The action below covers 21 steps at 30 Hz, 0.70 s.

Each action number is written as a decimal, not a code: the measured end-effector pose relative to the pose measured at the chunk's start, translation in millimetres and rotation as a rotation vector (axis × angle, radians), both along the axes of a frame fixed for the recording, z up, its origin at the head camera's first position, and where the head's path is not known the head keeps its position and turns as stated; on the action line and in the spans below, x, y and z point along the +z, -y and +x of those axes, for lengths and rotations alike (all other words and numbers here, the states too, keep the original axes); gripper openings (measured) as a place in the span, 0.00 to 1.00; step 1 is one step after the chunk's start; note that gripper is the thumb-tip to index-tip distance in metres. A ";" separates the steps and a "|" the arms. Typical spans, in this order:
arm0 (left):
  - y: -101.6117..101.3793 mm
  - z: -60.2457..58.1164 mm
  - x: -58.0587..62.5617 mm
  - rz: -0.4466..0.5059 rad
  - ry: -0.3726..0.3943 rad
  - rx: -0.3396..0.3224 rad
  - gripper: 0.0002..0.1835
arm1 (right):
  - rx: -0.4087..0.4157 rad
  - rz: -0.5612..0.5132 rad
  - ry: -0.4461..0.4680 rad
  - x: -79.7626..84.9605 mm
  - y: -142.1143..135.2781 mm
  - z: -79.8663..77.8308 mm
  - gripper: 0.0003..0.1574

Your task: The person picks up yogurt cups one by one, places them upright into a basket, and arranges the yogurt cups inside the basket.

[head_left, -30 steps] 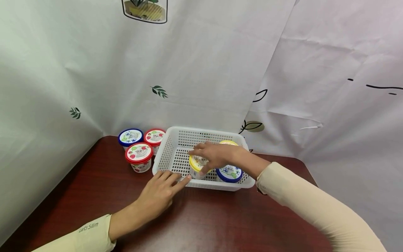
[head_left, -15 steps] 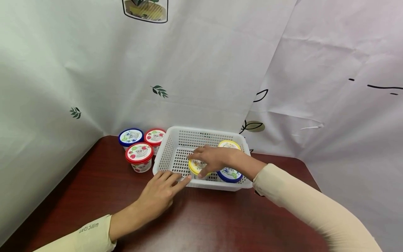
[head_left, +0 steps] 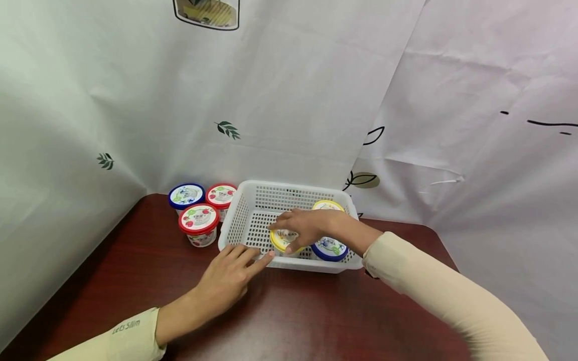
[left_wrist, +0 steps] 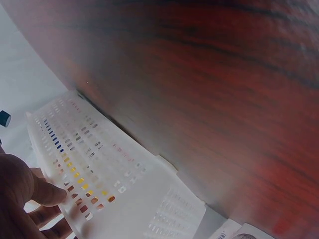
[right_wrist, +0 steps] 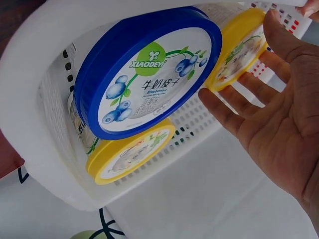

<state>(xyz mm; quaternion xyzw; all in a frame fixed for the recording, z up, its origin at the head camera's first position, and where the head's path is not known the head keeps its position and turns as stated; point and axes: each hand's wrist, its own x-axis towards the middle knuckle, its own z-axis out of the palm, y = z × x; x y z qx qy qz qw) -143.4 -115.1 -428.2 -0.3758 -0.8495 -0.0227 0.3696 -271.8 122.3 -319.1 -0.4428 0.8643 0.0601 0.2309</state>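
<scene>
A white plastic basket (head_left: 235, 228) with slotted walls sits on the table. My left hand (head_left: 228, 276) holds its near rim, the thumb (left_wrist: 50, 193) outside the wall and the fingers over the edge. Inside the basket, my right hand (head_left: 304, 228) spans a tub with a yellow lid (head_left: 279, 239), thumb and fingers at opposite sides of the lid. Beside it stand a blue-lidded tub (right_wrist: 154, 74) with blueberries printed on top and a second yellow-lidded tub (right_wrist: 130, 155). My right hand partly covers the tubs in the head view.
Left of the basket, a blue-lidded tub (head_left: 186, 195) and two red-lidded tubs, one behind (head_left: 221, 194) and one in front (head_left: 198, 223), stand close together. The dark red wooden table (head_left: 289, 316) extends toward me. A pale printed cloth (head_left: 289, 100) hangs behind.
The yellow-lidded tub under my right hand has sunk lower into the basket, and the hand has gone down slightly with it. My left hand stays on the rim.
</scene>
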 end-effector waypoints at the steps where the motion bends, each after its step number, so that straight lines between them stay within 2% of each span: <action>1: 0.0 0.0 0.3 0.001 0.000 -0.002 0.38 | 0.000 -0.002 0.002 0.7 -0.5 0.1 0.50; 8: 0.1 0.6 2.9 -0.006 0.014 -0.003 0.38 | -0.021 -0.015 0.023 4.7 -3.9 3.5 0.47; 14: 0.4 1.5 4.8 -0.013 0.033 0.005 0.39 | -0.008 -0.022 0.022 5.9 -4.8 4.7 0.47; 21: 0.5 0.1 6.0 0.029 0.055 -0.017 0.30 | -0.032 -0.054 0.045 1.7 -9.1 7.9 0.48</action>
